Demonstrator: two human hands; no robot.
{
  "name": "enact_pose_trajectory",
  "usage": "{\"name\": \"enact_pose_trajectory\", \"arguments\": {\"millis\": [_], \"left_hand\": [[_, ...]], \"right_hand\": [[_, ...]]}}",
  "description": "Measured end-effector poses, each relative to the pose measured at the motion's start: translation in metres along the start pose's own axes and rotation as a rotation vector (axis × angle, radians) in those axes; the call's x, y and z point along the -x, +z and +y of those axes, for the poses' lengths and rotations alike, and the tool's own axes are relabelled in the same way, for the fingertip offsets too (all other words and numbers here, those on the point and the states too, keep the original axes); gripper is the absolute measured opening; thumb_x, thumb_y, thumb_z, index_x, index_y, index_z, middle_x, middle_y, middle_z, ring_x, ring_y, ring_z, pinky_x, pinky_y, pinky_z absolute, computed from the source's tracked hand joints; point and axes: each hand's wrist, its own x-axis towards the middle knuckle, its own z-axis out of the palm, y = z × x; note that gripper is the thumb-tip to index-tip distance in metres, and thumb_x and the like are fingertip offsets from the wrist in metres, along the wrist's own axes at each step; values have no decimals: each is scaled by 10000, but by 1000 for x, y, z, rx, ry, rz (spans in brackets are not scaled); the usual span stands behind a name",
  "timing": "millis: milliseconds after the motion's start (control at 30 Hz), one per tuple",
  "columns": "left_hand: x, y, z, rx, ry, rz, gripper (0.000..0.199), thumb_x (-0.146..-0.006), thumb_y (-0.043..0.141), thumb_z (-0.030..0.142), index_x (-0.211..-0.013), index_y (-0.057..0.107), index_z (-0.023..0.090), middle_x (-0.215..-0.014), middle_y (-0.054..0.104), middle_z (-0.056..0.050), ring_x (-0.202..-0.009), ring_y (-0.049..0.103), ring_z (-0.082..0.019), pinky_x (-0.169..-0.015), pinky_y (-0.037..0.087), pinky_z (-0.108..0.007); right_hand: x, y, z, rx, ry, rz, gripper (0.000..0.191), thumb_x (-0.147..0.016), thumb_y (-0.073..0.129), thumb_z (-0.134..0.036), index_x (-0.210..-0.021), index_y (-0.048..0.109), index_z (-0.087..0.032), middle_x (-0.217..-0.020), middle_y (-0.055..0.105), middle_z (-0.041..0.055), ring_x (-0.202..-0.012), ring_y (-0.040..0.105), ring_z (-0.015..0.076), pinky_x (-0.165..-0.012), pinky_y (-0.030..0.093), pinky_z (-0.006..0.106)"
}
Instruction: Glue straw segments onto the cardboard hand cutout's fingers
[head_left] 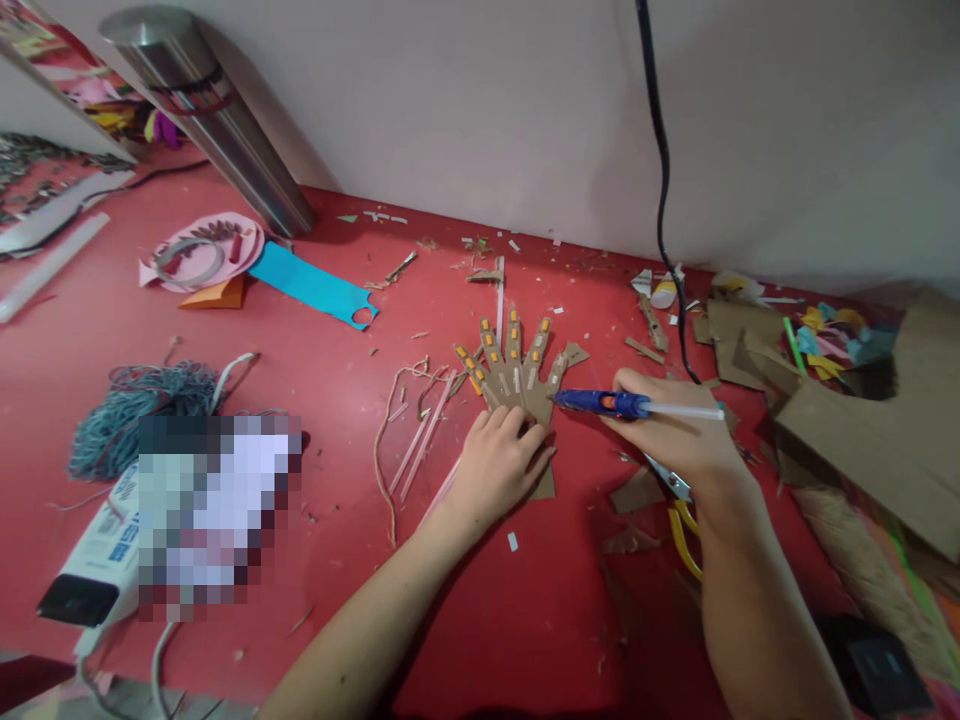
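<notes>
A cardboard cutout shaped like a hand (535, 403) lies on the red table, with orange and pale short tube pieces along its fingers. My left hand (501, 455) lies on its palm area, fingers stretched over the cardboard and pressing it down. My right hand (675, 425) is closed around a blue glue gun (600, 402), a clear glue stick (686, 410) jutting from its back. The gun's nozzle points left, at the base of the cutout's rightmost finger; whether it touches cannot be made out. Pink-striped straws (426, 440) and a piece of twine (381, 450) lie left of the cutout.
Yellow-handled scissors (684, 530) lie partly beneath my right forearm. A black cord (660, 160) hangs down behind the right hand. At the right stands a cardboard box (847, 440) with scraps. A steel flask (225, 130), blue strip (311, 285) and grey yarn (142, 410) are at left.
</notes>
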Motion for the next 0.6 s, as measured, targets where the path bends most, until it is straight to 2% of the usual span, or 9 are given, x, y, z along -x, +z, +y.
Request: {"name": "enact_pose_trajectory", "arguments": {"millis": [167, 333, 433, 600], "left_hand": [[0, 1, -1, 1, 4, 7, 246, -1048, 499, 383, -1133, 660, 218, -1087, 661, -55, -966, 586, -225, -792, 403, -370], [0, 0, 0, 4, 1, 9, 234, -1044, 509, 376, -1130, 659, 218, -1086, 665, -55, -968, 589, -226, -796, 404, -371], [0, 1, 0, 1, 5, 6, 234, -1042, 513, 377, -1132, 657, 216, -1083, 669, -54, -966, 591, -227, -793, 402, -372], [0, 1, 0, -1, 2, 5, 239, -1045, 505, 380, -1136, 657, 220, -1093, 673, -53, -966, 593, -230, -791, 399, -373]], "right_hand": [[0, -3, -1, 23, 40, -34, 333, -839, 507, -507, -715, 351, -239, -608, 506, 0, -590, 457, 177, -584, 211, 279], [1, -3, -1, -9, 27, -33, 362, -838, 527, -521, -703, 340, -242, -562, 435, -9, -578, 444, 185, -578, 212, 286], [1, -3, -2, -10, 39, -36, 343, -835, 532, -499, -707, 343, -243, -568, 434, -8, -579, 444, 188, -579, 211, 288], [1, -3, -2, 0, 35, -67, 384, -836, 531, -556, -705, 349, -244, -549, 418, -14, -559, 417, 182, -576, 215, 286]]}}
